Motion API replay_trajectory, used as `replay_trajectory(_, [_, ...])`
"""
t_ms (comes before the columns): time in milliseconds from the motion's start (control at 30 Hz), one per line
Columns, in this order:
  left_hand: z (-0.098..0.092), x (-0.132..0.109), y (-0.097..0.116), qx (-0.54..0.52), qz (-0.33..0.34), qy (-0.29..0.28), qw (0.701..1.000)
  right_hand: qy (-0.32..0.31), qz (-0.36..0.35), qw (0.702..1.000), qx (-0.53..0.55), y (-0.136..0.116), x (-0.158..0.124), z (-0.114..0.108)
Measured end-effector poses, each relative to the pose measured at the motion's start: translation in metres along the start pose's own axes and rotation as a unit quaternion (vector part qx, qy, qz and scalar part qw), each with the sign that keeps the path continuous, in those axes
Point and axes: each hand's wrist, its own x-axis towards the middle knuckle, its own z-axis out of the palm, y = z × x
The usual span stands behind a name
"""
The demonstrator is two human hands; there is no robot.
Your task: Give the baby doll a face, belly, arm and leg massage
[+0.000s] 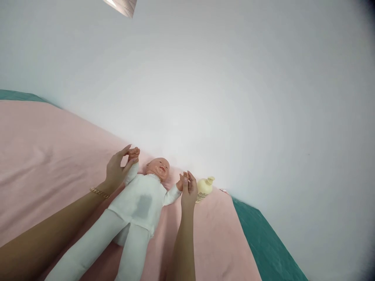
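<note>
A baby doll [143,201] in a white top and white leggings lies on its back on a pink cloth, its head toward the wall. A grey patch shows on the front of its top. My left hand [117,167], with a gold bracelet at the wrist, grips the doll's hand on the left side between thumb and fingers. On the other side, my right hand [189,189] pinches the doll's other hand. Both doll arms are spread outward. Just right of my right hand stands a pale yellow pump bottle [205,187].
The pink cloth [216,234] covers a green surface [263,238] that shows at the right and far left. A pale wall [234,97] rises behind. Part of a light-coloured object [124,6] hangs at the top edge.
</note>
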Motion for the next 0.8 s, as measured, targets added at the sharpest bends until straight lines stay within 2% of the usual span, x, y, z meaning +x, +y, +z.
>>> replay_trajectory(100, [-0.019,-0.014,0.006,0.023,0.025,0.022,0.999,0.02,-0.009,0.999,-0.023,-0.016,-0.026,-0.002])
replay_trajectory(300, [-0.066,-0.046,0.017,0.043,-0.011,0.032,0.999,0.079,-0.004,0.992,-0.097,-0.039,-0.086,-0.014])
replay_trajectory(500, [-0.102,-0.072,0.02,0.08,-0.08,-0.01,0.994,0.143,0.028,0.973,-0.177,-0.051,-0.146,-0.022])
replay_trajectory(700, [-0.126,-0.083,0.009,0.131,-0.115,-0.1,0.98,0.148,0.1,0.963,-0.2,-0.038,-0.181,-0.038])
replay_trajectory(800, [-0.135,-0.085,0.008,0.129,-0.138,-0.126,0.974,0.12,0.089,0.968,-0.201,-0.021,-0.189,-0.049])
